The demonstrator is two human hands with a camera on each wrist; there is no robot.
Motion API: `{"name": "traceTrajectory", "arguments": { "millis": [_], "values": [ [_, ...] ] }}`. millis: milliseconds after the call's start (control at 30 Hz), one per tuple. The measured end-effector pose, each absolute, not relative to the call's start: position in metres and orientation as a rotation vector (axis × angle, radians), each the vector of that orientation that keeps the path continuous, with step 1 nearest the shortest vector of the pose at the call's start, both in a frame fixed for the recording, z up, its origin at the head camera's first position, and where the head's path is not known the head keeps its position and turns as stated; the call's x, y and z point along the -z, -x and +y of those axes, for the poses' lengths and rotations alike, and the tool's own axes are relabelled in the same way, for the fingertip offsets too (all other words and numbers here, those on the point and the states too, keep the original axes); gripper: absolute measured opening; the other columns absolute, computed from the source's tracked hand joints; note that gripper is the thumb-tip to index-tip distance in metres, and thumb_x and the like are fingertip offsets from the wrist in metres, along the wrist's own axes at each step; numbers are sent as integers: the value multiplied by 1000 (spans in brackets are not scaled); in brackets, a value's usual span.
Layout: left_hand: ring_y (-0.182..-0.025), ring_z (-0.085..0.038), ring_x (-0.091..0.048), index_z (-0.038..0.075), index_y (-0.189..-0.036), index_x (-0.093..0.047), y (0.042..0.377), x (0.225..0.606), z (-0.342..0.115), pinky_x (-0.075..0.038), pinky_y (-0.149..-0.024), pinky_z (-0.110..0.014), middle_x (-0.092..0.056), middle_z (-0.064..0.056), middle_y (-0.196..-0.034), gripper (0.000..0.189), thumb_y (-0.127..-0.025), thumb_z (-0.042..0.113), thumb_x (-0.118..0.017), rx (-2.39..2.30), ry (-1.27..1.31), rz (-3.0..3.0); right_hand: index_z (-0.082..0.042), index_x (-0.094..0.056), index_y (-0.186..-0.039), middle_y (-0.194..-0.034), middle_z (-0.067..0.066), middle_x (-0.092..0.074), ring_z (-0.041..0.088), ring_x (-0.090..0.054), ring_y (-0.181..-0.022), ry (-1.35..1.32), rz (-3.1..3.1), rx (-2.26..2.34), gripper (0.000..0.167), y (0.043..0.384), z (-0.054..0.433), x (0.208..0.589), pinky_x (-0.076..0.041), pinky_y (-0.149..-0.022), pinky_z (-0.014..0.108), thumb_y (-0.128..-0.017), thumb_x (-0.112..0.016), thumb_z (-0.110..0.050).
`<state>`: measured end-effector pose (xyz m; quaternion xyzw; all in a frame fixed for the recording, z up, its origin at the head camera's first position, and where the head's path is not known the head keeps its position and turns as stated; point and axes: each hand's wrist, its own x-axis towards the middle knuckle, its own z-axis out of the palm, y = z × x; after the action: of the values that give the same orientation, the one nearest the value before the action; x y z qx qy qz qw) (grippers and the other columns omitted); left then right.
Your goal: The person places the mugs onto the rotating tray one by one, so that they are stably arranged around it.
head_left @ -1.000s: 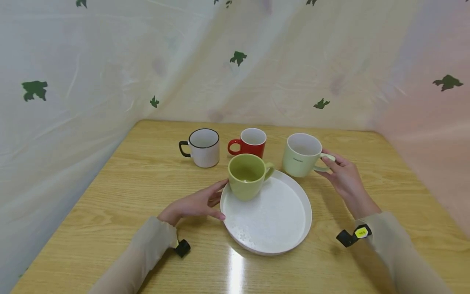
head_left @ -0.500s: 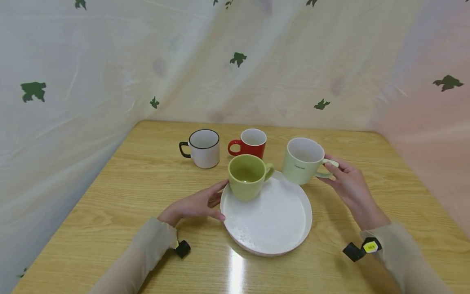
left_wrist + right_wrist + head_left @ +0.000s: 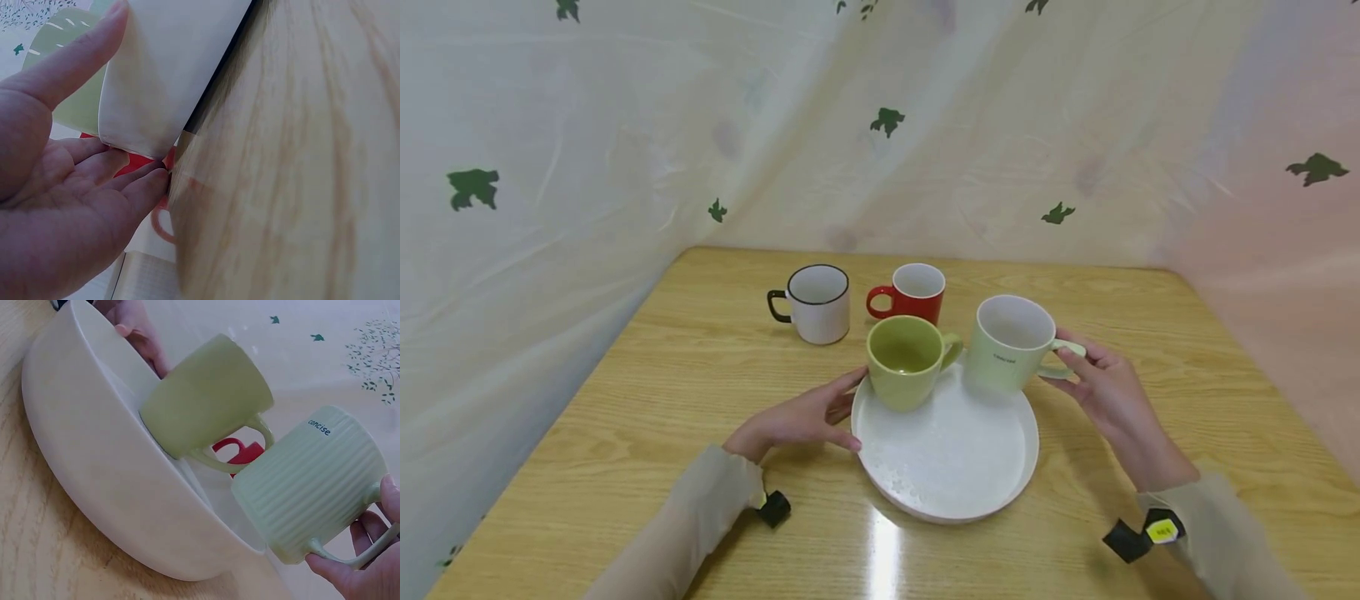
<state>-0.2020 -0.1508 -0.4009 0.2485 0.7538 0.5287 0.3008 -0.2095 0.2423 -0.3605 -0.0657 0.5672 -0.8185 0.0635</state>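
In the head view, my right hand (image 3: pixel 1108 392) grips the handle of a pale green mug (image 3: pixel 1009 346) and holds it over the back right of a round white tray (image 3: pixel 947 467). In the right wrist view, the ribbed mug (image 3: pixel 315 481) is raised at the rim, with "concise" printed on it. An olive-green mug (image 3: pixel 902 367) stands on the tray's back left part, its handle turned right, close to the pale mug. My left hand (image 3: pixel 801 417) rests against the tray's left side, thumb apart from the fingers (image 3: pixel 94 162), which touch the outer wall.
Behind the tray, a red mug (image 3: pixel 917 296) with a white inside and a white mug (image 3: pixel 820 308) with a black rim and handle stand on the wooden table (image 3: pixel 685 367). A hanging curtain (image 3: pixel 760 125) borders the table at the back.
The pale green mug has come toward me, lower in the head view, from beyond the tray's back right edge to over the tray. My left hand and the other mugs have stayed put.
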Motion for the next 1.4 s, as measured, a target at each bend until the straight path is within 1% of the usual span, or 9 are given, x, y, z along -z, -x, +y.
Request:
{"name": "traceTrajectory", "arguments": {
  "millis": [233, 567, 800, 1033, 1400],
  "values": [
    [-150, -33, -17, 19, -157, 0, 201, 400, -151, -23, -122, -42, 2, -4, -165, 111, -79, 18, -79, -1401, -646, 2001, -18, -75, -104, -107, -10, -70, 2, -66, -97, 208, 1716, 2452, 28, 202, 239, 361, -61, -80, 26, -97, -53, -2],
    [-150, -33, -18, 19, -157, 0, 201, 400, -150, -24, -122, -42, 1, -5, -165, 111, -79, 19, -79, -1397, -678, 2016, -20, -75, -106, -109, -11, -70, 1, -66, -98, 206, 1776, 2418, 27, 197, 234, 361, -60, -80, 24, -96, -56, -4],
    [-150, -34, -18, 17, -157, 2, 201, 402, -150, -24, -122, -43, 3, -6, -165, 113, -78, 18, -79, -1402, -697, 2008, -20, -75, -105, -107, -10, -70, 2, -66, -96, 184, 1778, 2428, 26, 198, 233, 360, -60, -80, 24, -96, -56, -4],
    [-150, -33, -17, 16, -157, 2, 201, 403, -151, -25, -121, -43, 4, -7, -165, 113, -79, 17, -79, -1405, -683, 2005, -22, -75, -104, -106, -11, -69, 1, -65, -96, 138, 1828, 2393, 22, 200, 230, 360, -60, -81, 23, -95, -60, -9],
    [-150, -34, -15, 15, -157, 0, 200, 403, -150, -24, -121, -43, 1, -9, -165, 113, -77, 16, -80, -1436, -693, 1986, -25, -74, -104, -108, -14, -69, -1, -63, -100, 178, 1872, 2363, 21, 204, 221, 362, -59, -84, 21, -95, -60, -11]
  ]
}}
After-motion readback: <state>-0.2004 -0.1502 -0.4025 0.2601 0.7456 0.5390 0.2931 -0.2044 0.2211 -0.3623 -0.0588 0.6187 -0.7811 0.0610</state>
